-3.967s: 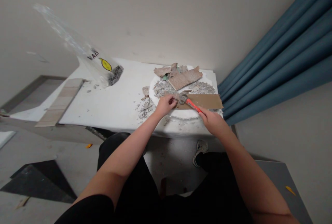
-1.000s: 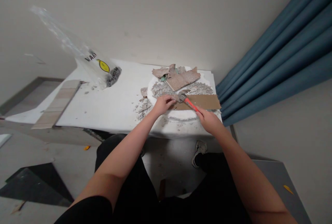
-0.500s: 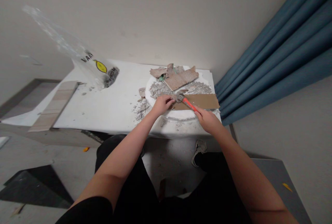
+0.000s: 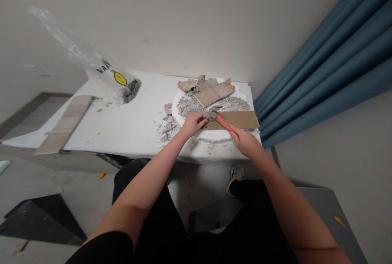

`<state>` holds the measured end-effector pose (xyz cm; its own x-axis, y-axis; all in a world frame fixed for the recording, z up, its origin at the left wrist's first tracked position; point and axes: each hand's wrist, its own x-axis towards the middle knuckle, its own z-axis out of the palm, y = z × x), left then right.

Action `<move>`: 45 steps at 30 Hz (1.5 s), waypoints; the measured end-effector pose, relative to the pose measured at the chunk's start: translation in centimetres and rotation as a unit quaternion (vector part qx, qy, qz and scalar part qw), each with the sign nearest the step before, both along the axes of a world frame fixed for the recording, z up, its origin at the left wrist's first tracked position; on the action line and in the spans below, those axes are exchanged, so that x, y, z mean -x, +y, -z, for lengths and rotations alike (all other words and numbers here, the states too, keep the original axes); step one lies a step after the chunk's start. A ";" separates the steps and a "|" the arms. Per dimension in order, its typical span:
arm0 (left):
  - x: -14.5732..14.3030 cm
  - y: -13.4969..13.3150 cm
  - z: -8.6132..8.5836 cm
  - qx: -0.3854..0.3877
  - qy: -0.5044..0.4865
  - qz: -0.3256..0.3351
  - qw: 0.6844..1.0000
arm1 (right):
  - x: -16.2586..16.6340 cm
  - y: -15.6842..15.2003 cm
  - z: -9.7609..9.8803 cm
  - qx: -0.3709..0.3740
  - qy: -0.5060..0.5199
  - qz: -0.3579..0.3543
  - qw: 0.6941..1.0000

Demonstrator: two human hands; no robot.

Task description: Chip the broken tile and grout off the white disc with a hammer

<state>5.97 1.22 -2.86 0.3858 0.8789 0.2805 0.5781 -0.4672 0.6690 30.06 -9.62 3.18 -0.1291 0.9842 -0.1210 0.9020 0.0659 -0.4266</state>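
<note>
My right hand (image 4: 246, 141) is wrapped round the red handle of a hammer (image 4: 225, 123). Its metal head rests low over the left part of a flat brown board (image 4: 240, 120). Close beside the head, my left hand (image 4: 193, 123) is closed in a pinch; whatever lies between its fingertips is too small to make out. Under the board is a round white slab (image 4: 214, 135), strewn with grey crushed rubble (image 4: 188, 105). Broken brownish board pieces (image 4: 214, 92) are heaped at the back of the slab.
The white-covered table (image 4: 128, 125) stands against the wall. A clear plastic bag (image 4: 113, 77) with dark bits inside and a long plank (image 4: 65, 125) are to the left. Crumbs (image 4: 167, 129) lie beside the slab. A blue curtain (image 4: 324, 52) hangs at the right.
Almost nothing differs. The hammer head and both hands stay in nearly the same place, with only a slight shift of my left hand's fingers.
</note>
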 end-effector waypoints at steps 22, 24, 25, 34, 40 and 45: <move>-0.5 -0.4 0.5 0.047 -0.070 -0.032 0.996 | 1.0 -1.2 -2.8 -0.048 0.013 0.019 0.999; -0.6 -0.5 0.6 0.050 -0.078 -0.035 0.995 | 1.4 -1.4 -3.1 -0.052 0.010 0.013 0.999; -0.6 -0.5 0.7 0.050 -0.082 -0.035 0.995 | 1.6 -1.5 -3.2 -0.050 0.004 0.011 0.999; -0.5 -0.3 1.1 0.035 -0.099 -0.022 0.994 | 2.1 -1.6 -3.8 -0.045 -0.051 0.017 0.998; -0.5 -0.4 1.1 0.039 -0.106 -0.022 0.993 | 2.4 -1.8 -3.9 -0.046 -0.076 0.021 0.996; -0.5 -0.4 1.2 0.042 -0.118 -0.017 0.992 | 2.5 -1.8 -3.8 -0.040 -0.097 0.014 0.994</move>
<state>6.49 0.86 -4.01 0.2876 0.9147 0.2840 0.4162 -0.3865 0.8230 27.53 -11.38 6.95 -0.0825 0.9947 -0.0615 0.9688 0.0656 -0.2390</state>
